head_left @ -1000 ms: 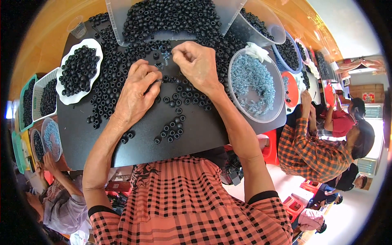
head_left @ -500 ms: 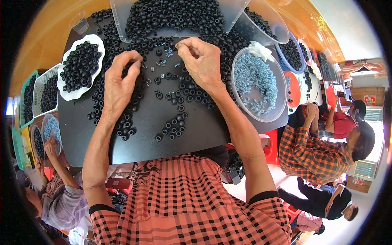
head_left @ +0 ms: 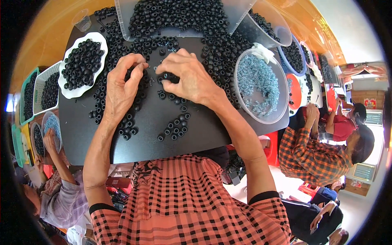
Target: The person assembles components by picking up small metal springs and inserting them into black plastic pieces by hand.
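Observation:
My left hand (head_left: 125, 83) is closed in a pinch, thumb and forefinger together, above black ring-shaped pieces. Whatever is in that pinch is too small or hidden to make out. To its right, my right hand (head_left: 188, 77) has its thumb and fingers apart and curved over a black ring piece (head_left: 166, 76) on the dark table. I cannot see that it grips the piece. Small clear-blue springlike bits (head_left: 165, 44) lie beyond the hands. A loose cluster of black rings (head_left: 176, 128) lies nearer to me.
A clear bin (head_left: 122, 24) of black rings stands at the back. On the left are a scalloped white plate (head_left: 103, 41) and a white basket (head_left: 34, 102), both with rings. A round tub (head_left: 281, 110) of pale blue bits stands right. People sit working at both sides.
My right hand has moved nearer to me and left, its fingers spreading over the black rings. The left hand stays pinched, slightly shifted. A person in dark clothes at lower right has moved.

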`<state>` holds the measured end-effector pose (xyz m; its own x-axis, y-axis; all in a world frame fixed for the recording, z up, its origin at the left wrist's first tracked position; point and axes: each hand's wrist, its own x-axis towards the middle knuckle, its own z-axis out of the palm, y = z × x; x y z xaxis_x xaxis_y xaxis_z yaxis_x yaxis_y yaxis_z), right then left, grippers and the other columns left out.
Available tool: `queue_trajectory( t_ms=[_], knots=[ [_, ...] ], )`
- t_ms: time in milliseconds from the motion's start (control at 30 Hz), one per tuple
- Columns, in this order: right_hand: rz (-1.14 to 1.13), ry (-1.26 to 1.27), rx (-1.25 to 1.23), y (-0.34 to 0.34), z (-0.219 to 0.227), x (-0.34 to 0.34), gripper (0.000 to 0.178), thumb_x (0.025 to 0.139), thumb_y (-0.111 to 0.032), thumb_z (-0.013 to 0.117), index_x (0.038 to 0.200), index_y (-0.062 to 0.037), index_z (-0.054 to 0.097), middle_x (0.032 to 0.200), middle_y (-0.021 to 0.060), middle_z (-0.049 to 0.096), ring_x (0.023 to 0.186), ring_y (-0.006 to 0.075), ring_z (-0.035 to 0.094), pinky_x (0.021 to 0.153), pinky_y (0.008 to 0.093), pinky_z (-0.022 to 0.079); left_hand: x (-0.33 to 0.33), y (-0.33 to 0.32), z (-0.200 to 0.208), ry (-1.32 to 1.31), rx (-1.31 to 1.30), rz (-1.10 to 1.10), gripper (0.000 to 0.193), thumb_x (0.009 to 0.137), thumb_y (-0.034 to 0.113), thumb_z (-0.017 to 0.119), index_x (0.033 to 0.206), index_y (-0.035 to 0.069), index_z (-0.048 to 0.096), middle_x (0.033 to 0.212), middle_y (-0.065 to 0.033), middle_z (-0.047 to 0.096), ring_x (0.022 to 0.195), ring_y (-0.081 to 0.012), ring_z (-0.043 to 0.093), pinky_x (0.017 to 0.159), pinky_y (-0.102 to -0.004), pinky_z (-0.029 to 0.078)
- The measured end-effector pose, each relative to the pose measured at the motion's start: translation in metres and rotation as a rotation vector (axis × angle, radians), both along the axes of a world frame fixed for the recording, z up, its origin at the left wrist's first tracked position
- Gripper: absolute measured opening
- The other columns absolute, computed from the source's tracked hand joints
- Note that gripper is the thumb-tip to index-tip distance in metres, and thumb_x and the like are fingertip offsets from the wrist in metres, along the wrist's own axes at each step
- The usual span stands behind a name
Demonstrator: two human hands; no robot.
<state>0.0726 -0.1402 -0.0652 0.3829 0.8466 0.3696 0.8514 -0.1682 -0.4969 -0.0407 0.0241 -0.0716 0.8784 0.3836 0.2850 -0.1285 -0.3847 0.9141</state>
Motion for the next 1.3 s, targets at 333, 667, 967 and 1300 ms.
queue_trajectory(
  t_ms=[333,667,967,1300],
  knots=[
    [0.007,-0.035,0.040,0.003,-0.008,-0.003,0.023,0.067,-0.009,0.070,0.089,-0.0073,0.063,0.082,0.0013,0.061,0.084,0.0196,0.056,0.078,0.0367,0.040,-0.003,-0.006,0.002,-0.002,-0.007,-0.015,0.014,0.090,0.004,0.051,0.101,-0.002,0.057,0.093,-0.0076,0.060,0.083,-0.0123,0.060,0.074,-0.0264,0.047],
    [-0.034,0.136,0.370,0.011,0.003,-0.017,0.027,0.067,0.002,0.070,0.092,-0.0039,0.060,0.085,0.0054,0.061,0.066,0.0143,0.060,0.061,0.0285,0.049,-0.003,-0.008,0.001,0.131,-0.244,-0.141,0.014,0.091,0.008,0.053,0.101,0.001,0.059,0.082,0.0019,0.060,0.075,-0.0048,0.053,0.071,-0.0223,0.045],
    [0.014,0.324,0.400,0.009,0.001,-0.012,0.017,0.070,0.004,0.068,0.086,-0.0004,0.063,0.090,0.0093,0.064,0.071,0.0140,0.065,0.065,0.0260,0.052,-0.001,-0.004,-0.007,0.110,-0.434,-0.189,0.017,0.089,0.004,0.057,0.105,0.002,0.062,0.086,0.0044,0.059,0.079,-0.0033,0.054,0.074,-0.0190,0.045],
    [-0.131,0.450,0.433,0.006,0.007,-0.006,0.008,0.078,0.002,0.064,0.086,0.0000,0.065,0.079,0.0025,0.065,0.071,0.0079,0.060,0.066,0.0230,0.050,0.000,-0.002,-0.005,0.098,-0.550,-0.168,0.013,0.086,0.002,0.054,0.098,0.004,0.059,0.087,0.0008,0.061,0.079,-0.0055,0.056,0.075,-0.0194,0.044]
  ],
)
